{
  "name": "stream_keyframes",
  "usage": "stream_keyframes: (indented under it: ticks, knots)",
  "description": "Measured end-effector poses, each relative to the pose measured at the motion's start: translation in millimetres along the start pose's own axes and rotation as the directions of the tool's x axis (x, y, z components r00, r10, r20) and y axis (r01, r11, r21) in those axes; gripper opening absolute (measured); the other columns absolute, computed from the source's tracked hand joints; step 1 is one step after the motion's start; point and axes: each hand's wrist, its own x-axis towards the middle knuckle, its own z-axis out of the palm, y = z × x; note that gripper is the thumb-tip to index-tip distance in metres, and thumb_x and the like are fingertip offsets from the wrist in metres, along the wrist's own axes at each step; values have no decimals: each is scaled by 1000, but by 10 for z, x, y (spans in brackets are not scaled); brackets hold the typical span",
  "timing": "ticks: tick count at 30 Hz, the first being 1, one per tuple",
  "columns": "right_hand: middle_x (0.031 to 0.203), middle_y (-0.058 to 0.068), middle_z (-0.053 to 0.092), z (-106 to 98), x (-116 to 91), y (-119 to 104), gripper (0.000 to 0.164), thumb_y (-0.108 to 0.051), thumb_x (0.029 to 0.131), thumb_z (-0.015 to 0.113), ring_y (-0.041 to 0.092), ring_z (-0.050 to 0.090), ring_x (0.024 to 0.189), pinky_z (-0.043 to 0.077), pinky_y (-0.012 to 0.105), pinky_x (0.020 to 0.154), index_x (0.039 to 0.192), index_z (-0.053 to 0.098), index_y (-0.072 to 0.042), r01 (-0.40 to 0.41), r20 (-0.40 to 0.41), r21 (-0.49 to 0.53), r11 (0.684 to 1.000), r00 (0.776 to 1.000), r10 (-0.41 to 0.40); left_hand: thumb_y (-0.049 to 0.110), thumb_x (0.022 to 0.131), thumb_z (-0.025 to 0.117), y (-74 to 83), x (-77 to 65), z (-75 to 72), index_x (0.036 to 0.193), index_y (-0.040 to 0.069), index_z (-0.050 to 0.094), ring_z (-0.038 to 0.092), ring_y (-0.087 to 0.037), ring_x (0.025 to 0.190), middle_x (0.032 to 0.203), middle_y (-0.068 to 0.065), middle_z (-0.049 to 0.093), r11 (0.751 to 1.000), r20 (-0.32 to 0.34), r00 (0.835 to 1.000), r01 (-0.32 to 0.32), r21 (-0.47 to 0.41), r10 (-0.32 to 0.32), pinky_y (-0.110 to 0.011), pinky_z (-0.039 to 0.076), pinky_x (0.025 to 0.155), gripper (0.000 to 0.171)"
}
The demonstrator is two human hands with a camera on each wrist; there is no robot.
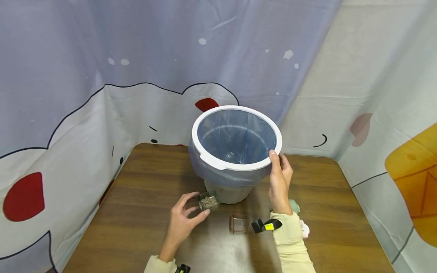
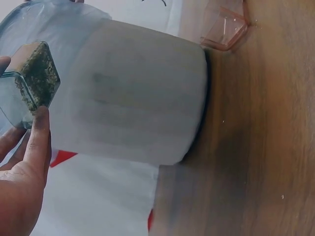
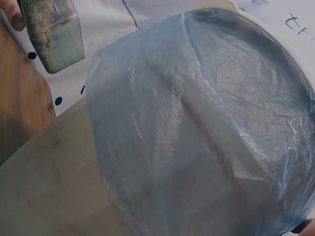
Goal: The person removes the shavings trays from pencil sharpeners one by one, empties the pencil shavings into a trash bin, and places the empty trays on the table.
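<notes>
A trash can (image 1: 227, 192) with a white rim and a blue plastic liner (image 1: 235, 140) stands on the table. My right hand (image 1: 280, 182) grips its rim at the right, thumb on top and fingers outside. My left hand (image 1: 186, 218) holds a small clear greenish box (image 1: 209, 202) by its sides, left of the can and below the rim. Dry, crumbly greyish-brown bits lie inside the box; the left wrist view shows the box (image 2: 37, 78) pinched between thumb and fingers. In the right wrist view the liner (image 3: 162, 128) hangs over the can's outside.
On the wooden table (image 1: 146, 189), a small clear pinkish-brown box (image 1: 239, 223) sits in front of the can. Beside my right forearm lie a green thing (image 1: 294, 206) and a pale pink thing (image 1: 305, 229), both partly hidden. Printed cloth (image 1: 153, 45) hangs behind and along the sides.
</notes>
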Motion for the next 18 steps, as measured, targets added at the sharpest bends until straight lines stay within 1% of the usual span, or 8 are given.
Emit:
stream_keyframes:
  ticks: [4, 11, 14, 18]
  knots:
    - [101, 13, 50, 15, -28, -62, 47, -26, 77, 59, 18, 47, 92, 36, 27, 82, 111, 48, 5, -15, 1, 5, 1000, 1000, 15, -1, 62, 70, 27, 10, -42, 108, 0, 48, 47, -39, 88, 102, -25, 45, 1000, -15, 1000, -3, -3, 3, -39, 45, 70, 51]
    - [98, 12, 52, 6, -21, -31, 46, -31, 75, 60, 18, 48, 90, 37, 28, 81, 107, 52, 1, 10, -9, -5, 1000, 1000, -10, -3, 63, 69, 70, 43, -178, 109, -2, 48, 47, -40, 88, 103, -26, 45, 1000, -7, 1000, -16, 10, 16, -41, 45, 69, 51]
    - [97, 13, 52, 1, -26, -26, 46, -31, 75, 61, 19, 48, 89, 37, 28, 80, 106, 53, 2, 14, -15, -4, 1000, 1000, -14, -3, 63, 69, 84, 55, -235, 109, -1, 48, 48, -39, 86, 103, -24, 45, 1000, -13, 1000, -13, 26, 13, -40, 45, 68, 50]
    - [94, 12, 53, 13, -27, -32, 45, -32, 74, 61, 18, 49, 87, 38, 27, 79, 104, 54, 1, 12, -16, -3, 1000, 1000, -12, -2, 63, 69, 92, 63, -265, 109, -1, 48, 49, -38, 86, 104, -22, 45, 1000, -14, 1000, -4, 27, 4, -40, 45, 69, 51]
